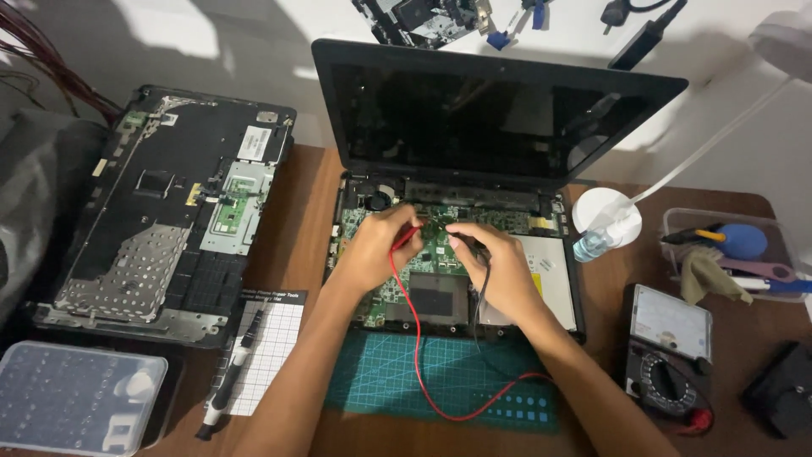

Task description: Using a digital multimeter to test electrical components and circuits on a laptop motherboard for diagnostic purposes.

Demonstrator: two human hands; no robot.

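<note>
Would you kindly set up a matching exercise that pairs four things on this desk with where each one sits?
Things:
1. multimeter
2. removed laptop cover
3. cutting mat
4. clear plastic case

Places:
A. front left corner
B. under the laptop's front edge
C. left of the opened laptop
D. right of the laptop, trailing a red lead

Pairs: 1-D, 2-C, 3-B, 4-A

Only 1 view is given, from a camera worn on the person's head, looking steeply down and forward over the bench (309, 203). It sits close, at arm's reach, with the opened laptop (474, 161) centred and the wall (744, 135) at top.
</note>
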